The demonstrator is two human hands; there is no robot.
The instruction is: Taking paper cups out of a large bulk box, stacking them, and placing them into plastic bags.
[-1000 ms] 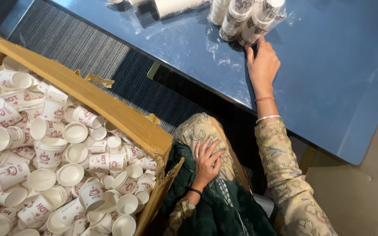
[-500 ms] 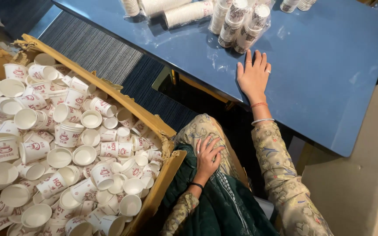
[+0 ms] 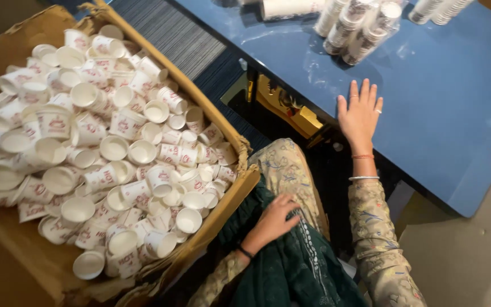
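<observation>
Your right hand [image 3: 360, 116] lies flat on the blue desk [image 3: 450, 113], fingers spread and empty; your left hand [image 3: 273, 223] rests loose on your lap, just beside the cardboard box [image 3: 231, 199] of paper cups [image 3: 115, 148]. The cups look light and crushable, so grip them gently by the walls.

Blue glossy worktop [image 3: 439, 113], upper right, front edge running diagonally. On it: clear plastic bag of stacked paper cups [image 3: 356, 25] lying on its side near the far edge; another sleeve of white cups [image 3: 288, 8] to its left, partly cut off; more cup stacks [image 3: 441, 9] at the top right edge. Right hand [image 3: 360, 113] lies flat on the worktop near the front edge, fingers spread, apart from the bag. Cardboard box [image 3: 223, 219] of loose white paper cups [image 3: 103, 148] sits lower left, beside the worktop; its support isn't visible.
</observation>
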